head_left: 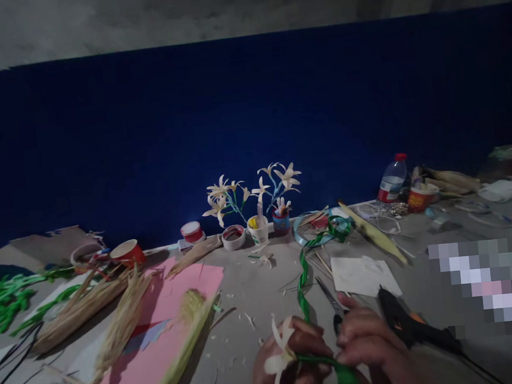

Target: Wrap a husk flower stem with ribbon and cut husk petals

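Note:
My left hand (293,365) is closed around a small cream husk flower (279,352) at the bottom edge of the head view. Beside it, my right hand (372,346) pinches a green ribbon (305,271) against the flower's stem. The ribbon runs away from my hands across the grey table (255,287) to a coil near the cups. A pair of scissors (332,302) lies just beyond my right hand. To the right of that hand rests a black glue gun (411,325).
A pink sheet (175,297) with corn husks (114,315) covers the left. Finished husk flowers (256,195) stand in small cups by the blue wall. Red cups (127,253), a white paper (362,275), a water bottle (392,178) and green stems (0,298) lie around.

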Tool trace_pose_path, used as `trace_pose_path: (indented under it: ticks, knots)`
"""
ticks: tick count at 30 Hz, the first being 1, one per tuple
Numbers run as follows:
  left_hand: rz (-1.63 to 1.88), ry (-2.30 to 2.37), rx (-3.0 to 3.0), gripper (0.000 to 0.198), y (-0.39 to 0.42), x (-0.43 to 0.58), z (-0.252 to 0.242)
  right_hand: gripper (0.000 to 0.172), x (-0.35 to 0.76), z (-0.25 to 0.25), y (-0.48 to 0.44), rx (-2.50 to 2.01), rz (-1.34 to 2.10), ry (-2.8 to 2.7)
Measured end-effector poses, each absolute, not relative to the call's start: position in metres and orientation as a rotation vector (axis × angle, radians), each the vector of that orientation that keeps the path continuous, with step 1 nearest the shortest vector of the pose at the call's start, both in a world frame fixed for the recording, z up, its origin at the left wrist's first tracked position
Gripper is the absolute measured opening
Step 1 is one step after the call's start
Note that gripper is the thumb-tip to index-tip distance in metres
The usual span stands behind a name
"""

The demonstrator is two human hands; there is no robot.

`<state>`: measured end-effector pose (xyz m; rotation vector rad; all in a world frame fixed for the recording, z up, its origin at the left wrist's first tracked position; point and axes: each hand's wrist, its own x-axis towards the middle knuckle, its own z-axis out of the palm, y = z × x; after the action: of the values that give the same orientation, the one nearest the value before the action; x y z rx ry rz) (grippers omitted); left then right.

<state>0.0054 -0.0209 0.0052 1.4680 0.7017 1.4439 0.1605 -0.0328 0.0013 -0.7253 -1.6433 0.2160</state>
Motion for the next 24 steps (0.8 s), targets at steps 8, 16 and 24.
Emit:
trace_pose_path:
  ticks: [8,16,24]
  knots:
    - [1.485,0.808,1.543,0.025,-0.023,0.008,-0.010,0.005,0.154,-0.009,-0.035,-0.800,0.517,-1.497]
    - [1.399,0.870,1.369,0.029,-0.026,0.009,-0.005,0.020,0.146,-0.020,-0.037,-0.895,0.745,-1.251]
    - [1.295,1.005,1.217,0.028,-0.023,0.004,-0.004,0.037,0.165,-0.027,-0.035,-0.856,0.107,-1.706]
